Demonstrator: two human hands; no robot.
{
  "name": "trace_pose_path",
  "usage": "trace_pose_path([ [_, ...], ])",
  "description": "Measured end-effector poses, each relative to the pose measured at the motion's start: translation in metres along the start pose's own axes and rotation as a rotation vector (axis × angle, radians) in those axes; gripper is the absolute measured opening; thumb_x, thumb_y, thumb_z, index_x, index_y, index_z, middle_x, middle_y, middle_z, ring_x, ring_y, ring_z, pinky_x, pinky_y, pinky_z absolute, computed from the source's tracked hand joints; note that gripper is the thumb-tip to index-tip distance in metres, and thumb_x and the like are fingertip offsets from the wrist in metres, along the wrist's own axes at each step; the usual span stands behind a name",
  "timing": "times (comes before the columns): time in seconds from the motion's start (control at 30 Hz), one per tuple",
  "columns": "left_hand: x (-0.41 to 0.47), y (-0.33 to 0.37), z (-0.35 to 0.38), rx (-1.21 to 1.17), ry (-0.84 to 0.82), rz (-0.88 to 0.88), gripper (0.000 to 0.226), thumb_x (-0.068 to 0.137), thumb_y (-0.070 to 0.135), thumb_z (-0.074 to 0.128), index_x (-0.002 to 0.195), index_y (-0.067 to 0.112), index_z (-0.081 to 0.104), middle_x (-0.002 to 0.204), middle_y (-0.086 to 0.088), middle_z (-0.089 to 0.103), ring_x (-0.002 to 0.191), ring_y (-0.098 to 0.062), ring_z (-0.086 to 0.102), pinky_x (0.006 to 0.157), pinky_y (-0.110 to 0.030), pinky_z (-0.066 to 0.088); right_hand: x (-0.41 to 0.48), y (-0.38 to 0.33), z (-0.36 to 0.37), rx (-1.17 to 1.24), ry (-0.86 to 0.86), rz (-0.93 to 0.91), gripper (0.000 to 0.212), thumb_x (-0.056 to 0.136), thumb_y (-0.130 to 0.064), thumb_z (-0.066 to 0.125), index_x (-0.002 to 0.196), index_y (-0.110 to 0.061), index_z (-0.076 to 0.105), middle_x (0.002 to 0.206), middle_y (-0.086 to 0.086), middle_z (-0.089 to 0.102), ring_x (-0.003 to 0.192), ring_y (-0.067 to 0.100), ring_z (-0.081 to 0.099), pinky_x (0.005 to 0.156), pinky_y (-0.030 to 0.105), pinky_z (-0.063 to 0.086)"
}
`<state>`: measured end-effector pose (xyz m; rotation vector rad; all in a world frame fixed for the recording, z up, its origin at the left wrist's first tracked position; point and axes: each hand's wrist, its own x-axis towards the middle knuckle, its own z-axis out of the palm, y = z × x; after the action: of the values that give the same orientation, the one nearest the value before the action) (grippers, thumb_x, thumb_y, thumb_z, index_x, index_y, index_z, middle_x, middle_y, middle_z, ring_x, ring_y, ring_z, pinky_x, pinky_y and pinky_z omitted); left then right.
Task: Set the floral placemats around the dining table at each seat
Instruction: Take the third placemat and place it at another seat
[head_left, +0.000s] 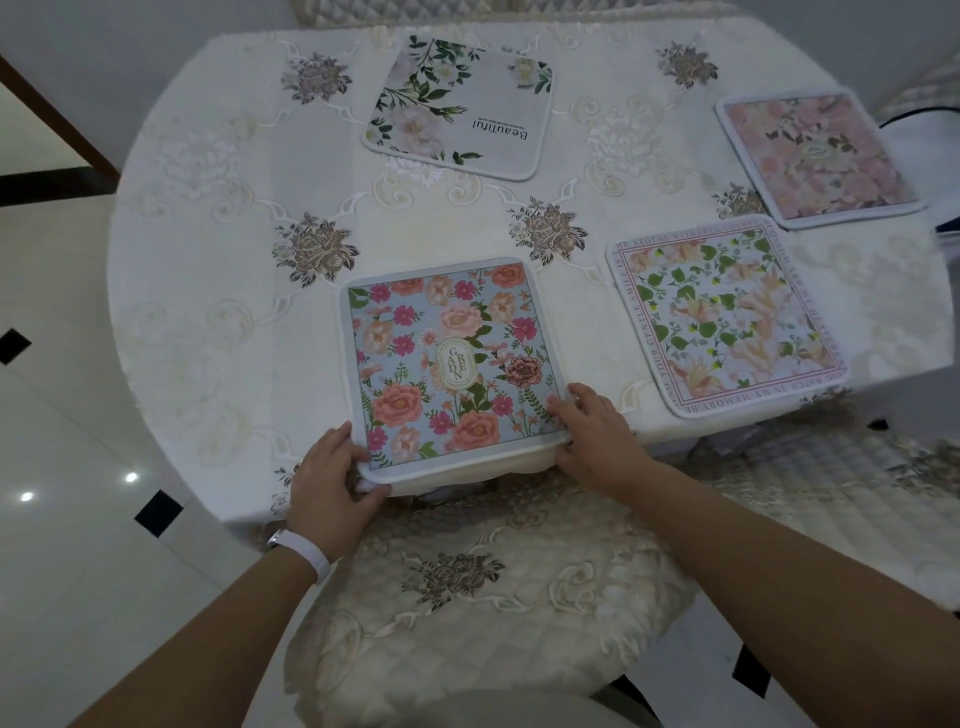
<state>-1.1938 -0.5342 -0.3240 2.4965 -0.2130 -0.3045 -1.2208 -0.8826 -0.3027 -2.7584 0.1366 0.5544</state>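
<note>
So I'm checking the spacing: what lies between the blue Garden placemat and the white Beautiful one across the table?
In the head view, no object: only embroidered tablecloth runs between the Garden placemat and the Beautiful placemat, with a brownish flower motif just off to the side.

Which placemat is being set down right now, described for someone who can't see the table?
On the white embroidered tablecloth, look at the near edge above the chair. The blue placemat lies there, both hands on its corners. Only it has pink and coral flowers around a GARDEN oval.
</note>
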Motion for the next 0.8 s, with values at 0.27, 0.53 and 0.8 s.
trace_pose_path([
  [0.27,-0.005,0.026,-0.037,0.066,-0.072,0.25,0.046,0.077,0.033,0.07,0.117,0.013,0.065,0.133,-0.012,0.057,0.118,-0.031,0.053,0.099,-0.046,0.046,-0.021,-0.028,-0.025,-0.067,0.052,-0.018,0.055,0.088,-0.036,0.056,0.138,-0.016,0.045,0.141,0.01,0.044,0.121,0.03,0.045,0.094,0.045,0.046],
  [0.53,-0.016,0.048,-0.095,0.334,-0.008,0.364,0.058,0.076,0.041,0.067,0.126,0.013,0.06,0.132,-0.011,0.059,0.12,-0.033,0.054,0.094,-0.049,0.048,-0.047,-0.095,-0.057,-0.15,0.298,-0.138,0.047,0.091,-0.036,0.055,0.133,-0.014,0.053,0.133,0.007,0.055,0.115,0.027,0.053,0.091,0.043,0.048],
  [0.8,-0.055,0.034,-0.144,0.436,0.11,0.135,0.072,0.079,0.061,0.035,0.134,0.018,0.053,0.144,-0.01,0.048,0.13,-0.034,0.045,0.101,-0.051,0.041,-0.059,-0.148,-0.072,-0.175,0.347,-0.359,0.049,0.089,-0.042,0.054,0.13,-0.015,0.057,0.138,0.012,0.054,0.126,0.032,0.048,0.103,0.048,0.041],
])
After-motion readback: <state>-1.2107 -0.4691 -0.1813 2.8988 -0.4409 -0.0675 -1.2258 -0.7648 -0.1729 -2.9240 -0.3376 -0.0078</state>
